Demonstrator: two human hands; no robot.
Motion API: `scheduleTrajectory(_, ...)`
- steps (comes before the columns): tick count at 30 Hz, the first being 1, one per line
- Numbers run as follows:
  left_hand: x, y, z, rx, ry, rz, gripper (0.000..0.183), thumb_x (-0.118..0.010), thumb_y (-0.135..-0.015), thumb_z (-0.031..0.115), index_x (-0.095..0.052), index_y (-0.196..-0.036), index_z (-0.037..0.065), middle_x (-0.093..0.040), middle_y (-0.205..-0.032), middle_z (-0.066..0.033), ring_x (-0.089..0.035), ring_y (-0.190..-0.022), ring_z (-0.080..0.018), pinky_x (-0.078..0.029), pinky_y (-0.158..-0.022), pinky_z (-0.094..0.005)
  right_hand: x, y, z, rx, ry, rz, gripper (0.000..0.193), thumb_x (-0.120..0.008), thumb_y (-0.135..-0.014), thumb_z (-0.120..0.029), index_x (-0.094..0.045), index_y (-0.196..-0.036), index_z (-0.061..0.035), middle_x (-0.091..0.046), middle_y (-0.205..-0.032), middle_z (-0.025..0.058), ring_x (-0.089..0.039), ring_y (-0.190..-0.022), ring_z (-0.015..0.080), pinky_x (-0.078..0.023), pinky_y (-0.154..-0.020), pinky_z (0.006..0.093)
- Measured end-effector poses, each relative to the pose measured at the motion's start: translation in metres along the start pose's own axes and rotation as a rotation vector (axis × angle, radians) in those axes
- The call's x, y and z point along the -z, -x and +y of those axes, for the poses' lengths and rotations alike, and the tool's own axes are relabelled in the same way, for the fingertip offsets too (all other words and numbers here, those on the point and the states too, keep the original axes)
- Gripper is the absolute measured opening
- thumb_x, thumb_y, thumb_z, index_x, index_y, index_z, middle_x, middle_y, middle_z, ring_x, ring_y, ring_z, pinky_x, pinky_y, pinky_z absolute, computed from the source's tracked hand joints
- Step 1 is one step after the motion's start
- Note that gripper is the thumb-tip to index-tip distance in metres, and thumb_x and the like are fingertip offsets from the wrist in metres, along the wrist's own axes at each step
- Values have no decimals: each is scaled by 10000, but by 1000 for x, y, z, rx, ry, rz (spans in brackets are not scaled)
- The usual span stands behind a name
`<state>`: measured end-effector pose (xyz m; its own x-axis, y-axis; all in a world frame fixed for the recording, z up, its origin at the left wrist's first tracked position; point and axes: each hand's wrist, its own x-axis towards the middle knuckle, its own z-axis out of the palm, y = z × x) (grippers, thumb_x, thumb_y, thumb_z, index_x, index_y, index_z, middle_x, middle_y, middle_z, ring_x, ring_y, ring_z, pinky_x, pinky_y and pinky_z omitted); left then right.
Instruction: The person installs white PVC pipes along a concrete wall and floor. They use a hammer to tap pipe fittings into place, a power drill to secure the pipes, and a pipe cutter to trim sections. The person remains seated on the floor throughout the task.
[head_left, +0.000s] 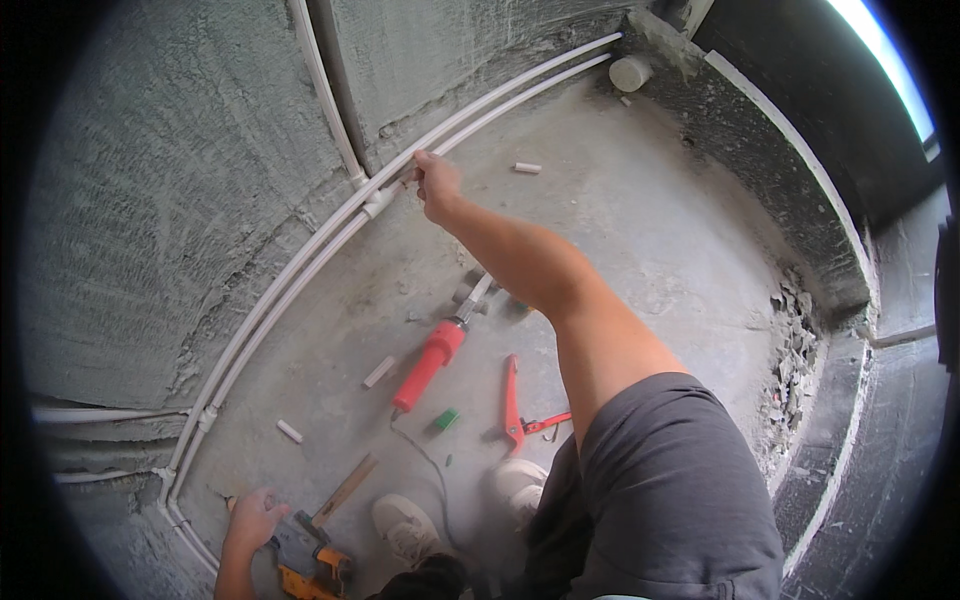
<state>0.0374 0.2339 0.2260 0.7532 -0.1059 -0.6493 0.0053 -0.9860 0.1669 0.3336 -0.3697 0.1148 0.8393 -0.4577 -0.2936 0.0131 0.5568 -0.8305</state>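
Right hand [437,185]: stretched out at the far end of the arm, thumb and fingers bent together against the wall pipes; cannot tell whether they are clamped on a pipe.
Left hand [258,515]: low at the left, well apart from the right hand, fingers partly curled; cannot tell whether anything is between them.
White pipes [340,216]: 2 long ones, running side by side along the foot of the grey wall [180,190], curved by the lens.
Tee joint [377,206]: white, on the lower of the 2 pipes, just beside the right hand.
Upright pipe [325,95]: white, coming down the wall beside a dark groove to meet the pair.
Pipe welder [430,365]: red body, lying on the concrete floor [640,200], metal head toward the wall, grey cord trailing toward the feet.
Pipe cutter [514,405]: red, handles spread, near the shoes.
Pipe offcuts: 3 short white pieces, 1 beyond the right hand [527,168], 1 left of the welder [379,372], 1 nearer the left hand [290,432].
Green block [447,419]: small, between welder and cutter.
Hammer [343,492]: wooden handle, dark head just beside the left hand.
Power tool [310,583]: orange and black, at the lower edge.
Shoes [405,528]: 2, pale, on the floor.
Rubble [795,335]: heaped along the right-hand ledge.
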Motion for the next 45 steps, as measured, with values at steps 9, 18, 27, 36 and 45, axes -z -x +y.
scheduleTrajectory(9,15,-15,2,22,-56,18,433,-772,-915,324,-728,-1190,-7,-745,-1108,-256,-723,-1031,-431,-571,-882,-474,-4,-6,1,31,94,-40,236,-603,-1044,-336,-696,-1025,-120,-546,-793,9,-432,-623,132,-362,-542,320)
scheduleTrajectory(18,91,-72,138,-509,-563,482,318,-693,-910,220,-687,-1151,12,-660,-1200,-199,-598,-1193,-408,-456,-1043,-537,-4,7,-10,-26,63,11,227,-680,-1022,-296,-702,-910,-100,-534,-753,23,-411,-577,140,-358,-528,342)
scheduleTrajectory(27,119,-206,318,-963,-1026,905,505,-547,-956,122,-599,-1442,-6,-523,-1603,-166,-373,-1577,-333,-257,-1301,-550,-24,19,-23,65,289,124,295,-708,-1011,-249,-784,-965,33,-727,-839,115,-625,-732,188,-498,-651,411)
scheduleTrajectory(36,162,-296,400,-1077,-1072,950,607,-568,-965,169,-529,-1548,5,-523,-1624,-133,-346,-1599,-323,-225,-1312,-596,-3,1,-45,212,674,26,351,-755,-934,-282,-810,-1022,54,-791,-943,249,-792,-916,368,-600,-829,467)
scheduleTrajectory(45,157,-303,405,-1168,-1134,1049,527,-621,-938,205,-646,-1442,56,-557,-1583,-146,-386,-1575,-339,-282,-1242,-674,30,-19,-25,133,323,-162,334,-824,-943,-307,-827,-1112,-20,-757,-862,52,-580,-631,112,-467,-559,283)
